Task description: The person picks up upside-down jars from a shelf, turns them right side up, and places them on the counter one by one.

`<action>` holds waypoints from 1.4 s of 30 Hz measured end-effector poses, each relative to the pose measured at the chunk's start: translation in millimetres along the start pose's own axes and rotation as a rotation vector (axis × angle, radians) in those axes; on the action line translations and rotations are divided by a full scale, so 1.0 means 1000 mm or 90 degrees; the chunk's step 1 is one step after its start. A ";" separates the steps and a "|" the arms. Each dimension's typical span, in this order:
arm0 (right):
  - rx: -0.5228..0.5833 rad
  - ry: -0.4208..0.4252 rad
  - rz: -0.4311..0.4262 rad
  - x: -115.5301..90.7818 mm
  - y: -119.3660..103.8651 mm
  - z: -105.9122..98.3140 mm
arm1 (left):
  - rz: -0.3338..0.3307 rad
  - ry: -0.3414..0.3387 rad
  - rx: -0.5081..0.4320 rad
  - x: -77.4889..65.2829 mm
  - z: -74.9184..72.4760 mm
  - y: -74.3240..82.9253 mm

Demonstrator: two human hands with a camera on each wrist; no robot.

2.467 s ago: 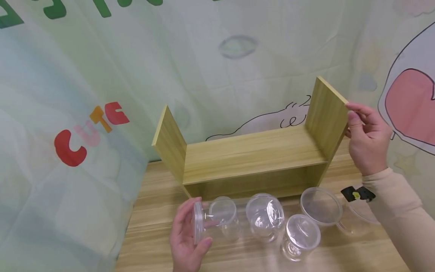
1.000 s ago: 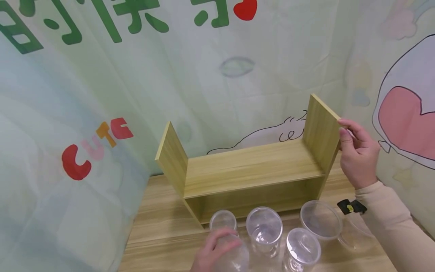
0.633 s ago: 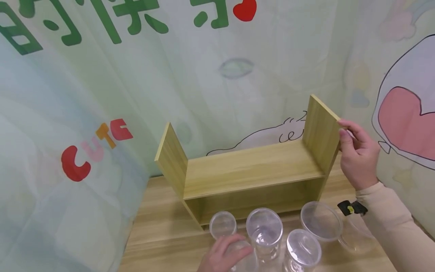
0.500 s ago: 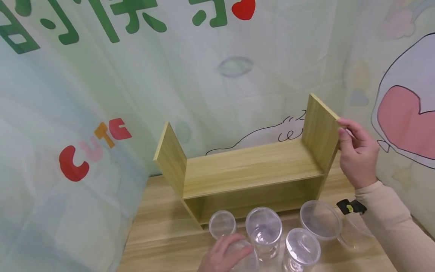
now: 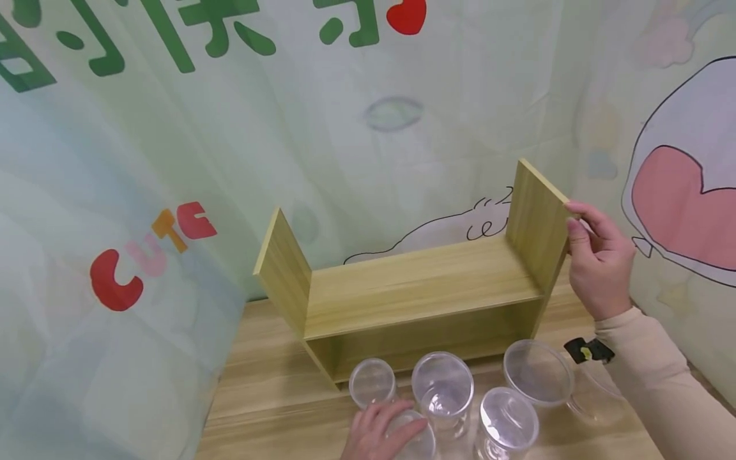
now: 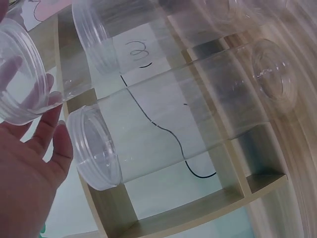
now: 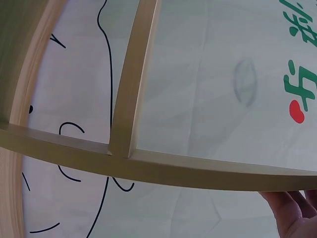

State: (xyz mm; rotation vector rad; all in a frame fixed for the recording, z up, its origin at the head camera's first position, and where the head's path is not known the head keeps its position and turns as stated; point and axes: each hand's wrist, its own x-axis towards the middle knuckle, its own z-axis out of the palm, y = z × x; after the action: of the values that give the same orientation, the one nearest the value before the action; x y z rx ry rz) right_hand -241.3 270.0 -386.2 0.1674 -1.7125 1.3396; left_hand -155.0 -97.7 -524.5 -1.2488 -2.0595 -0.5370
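Note:
A clear lidded jar (image 5: 415,441) stands at the front of the table, cut off by the bottom of the head view. My left hand (image 5: 374,429) grips it around the lid. In the left wrist view the fingers curve along the edge of that lid (image 6: 22,79), and another tall clear jar (image 6: 168,119) stands beside them. A two-tier wooden shelf (image 5: 408,284) stands behind the jars. My right hand (image 5: 600,265) pinches the front edge of the shelf's right side panel near its top. In the right wrist view this hand (image 7: 294,215) shows at the lower right.
More lidded clear jars stand in front of the shelf: a small one (image 5: 372,382), a wider one (image 5: 443,383), one nearer the front (image 5: 508,418) and a wide one (image 5: 537,374) at right. A printed cloth backdrop (image 5: 322,128) hangs behind the wooden table (image 5: 259,402).
My left hand has brought the jar, first held sideways at left, upright to the right beside the other jars. The right hand keeps its hold on the panel. The head view has shifted slightly.

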 end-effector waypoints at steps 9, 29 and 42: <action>0.018 -0.001 0.010 0.000 -0.003 -0.001 | -0.002 0.029 -0.003 -0.004 0.007 0.001; 0.043 0.003 0.011 0.001 -0.005 -0.008 | -0.035 0.015 -0.022 -0.002 0.011 0.011; 0.030 -0.016 -0.012 0.005 -0.002 -0.006 | -0.056 0.026 -0.004 0.007 -0.006 0.003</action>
State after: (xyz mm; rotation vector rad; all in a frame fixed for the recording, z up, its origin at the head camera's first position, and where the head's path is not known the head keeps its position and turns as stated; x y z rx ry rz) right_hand -239.2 276.3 -381.8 0.2275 -1.6976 1.3702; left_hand -152.4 -96.3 -515.2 -1.1451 -2.0869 -0.6048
